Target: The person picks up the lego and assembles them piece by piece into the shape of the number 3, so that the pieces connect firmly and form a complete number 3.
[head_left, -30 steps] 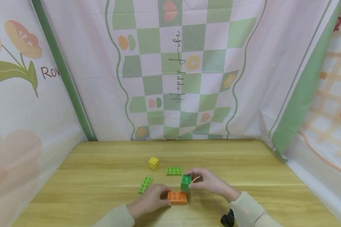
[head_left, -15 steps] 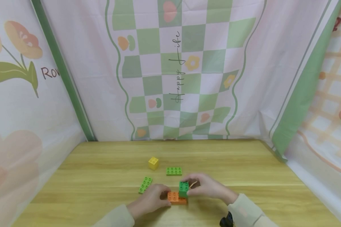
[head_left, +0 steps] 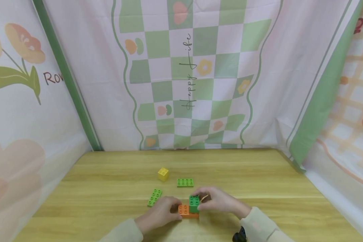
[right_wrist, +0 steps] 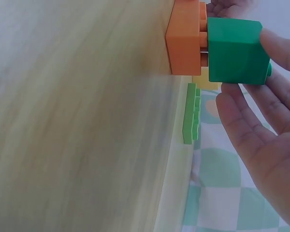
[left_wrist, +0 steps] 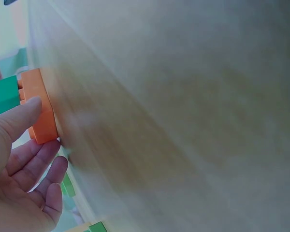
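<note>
An orange toy building brick (head_left: 183,210) lies on the table in front of the person. My left hand (head_left: 161,211) holds its left end, the thumb along the near side and fingers at the far side. A square dark green brick (head_left: 194,203) stands over the orange brick's right half, pinched between the thumb and fingers of my right hand (head_left: 219,201). In the right wrist view the orange studs still show in a narrow gap beneath the green brick (right_wrist: 237,50).
Beyond the hands lie a flat light green brick (head_left: 185,183) and a yellow cube brick (head_left: 163,174). Another light green brick (head_left: 155,197) is just past the left hand. A black object (head_left: 239,235) shows by the right sleeve. A patterned curtain (head_left: 187,84) hangs behind the table (head_left: 109,181).
My right hand has brought the dark green brick toward me and slightly left, from behind the orange brick to over its right half. My left hand has stayed in place.
</note>
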The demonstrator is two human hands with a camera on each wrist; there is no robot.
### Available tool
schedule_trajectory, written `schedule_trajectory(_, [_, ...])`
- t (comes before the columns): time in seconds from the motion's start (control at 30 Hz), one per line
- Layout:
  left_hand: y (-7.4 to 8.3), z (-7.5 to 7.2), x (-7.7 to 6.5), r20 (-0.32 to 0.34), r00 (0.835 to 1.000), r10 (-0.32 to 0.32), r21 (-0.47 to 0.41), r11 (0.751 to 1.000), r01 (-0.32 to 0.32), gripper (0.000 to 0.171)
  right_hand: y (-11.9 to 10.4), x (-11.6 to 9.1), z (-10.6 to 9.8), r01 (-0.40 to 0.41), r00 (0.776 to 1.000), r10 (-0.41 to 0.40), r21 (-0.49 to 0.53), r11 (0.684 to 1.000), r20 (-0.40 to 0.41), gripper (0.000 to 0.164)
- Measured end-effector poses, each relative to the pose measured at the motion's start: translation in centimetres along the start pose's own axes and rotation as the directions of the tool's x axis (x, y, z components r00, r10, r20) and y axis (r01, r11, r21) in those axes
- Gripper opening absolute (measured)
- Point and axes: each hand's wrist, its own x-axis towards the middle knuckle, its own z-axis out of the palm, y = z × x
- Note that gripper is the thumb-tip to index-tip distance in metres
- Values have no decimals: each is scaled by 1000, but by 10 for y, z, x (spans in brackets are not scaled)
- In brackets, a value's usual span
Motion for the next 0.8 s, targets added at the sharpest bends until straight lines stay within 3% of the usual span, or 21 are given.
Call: schedule_trajectory(0.8, [1, 0, 0, -5, 1000, -3, 4, 1000, 3, 33, 1, 2, 4, 2, 1000, -2, -53, 999, -12, 35])
